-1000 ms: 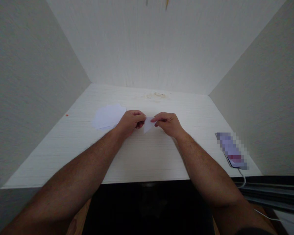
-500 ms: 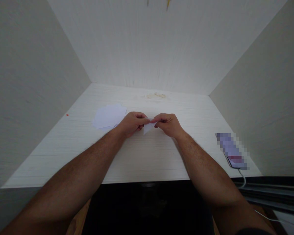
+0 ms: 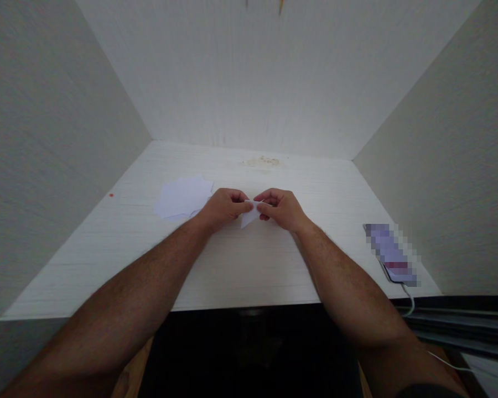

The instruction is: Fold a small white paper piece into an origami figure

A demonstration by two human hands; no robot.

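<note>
Between my two hands is a small folded piece of white paper [image 3: 249, 216], with a pointed corner hanging down toward me. My left hand [image 3: 224, 210] pinches its left part between thumb and fingers. From the other side my right hand [image 3: 283, 209] grips its upper right edge, the thumb lying on the near face. The fingertips behind the paper are partly hidden. Just left of my left hand, a loose pile of white paper sheets [image 3: 180, 197] lies on the white desk [image 3: 249, 276].
A phone [image 3: 390, 254], its screen blurred out, lies at the desk's right side with a white cable [image 3: 410, 301] running off the front edge. Walls enclose the desk at left, right and back. A stained patch [image 3: 262, 161] marks the desk near the back wall.
My right thumb has shifted onto the near face of the paper and the right fingers have lifted slightly. My left hand keeps its pinch. The whole view has moved very slightly.
</note>
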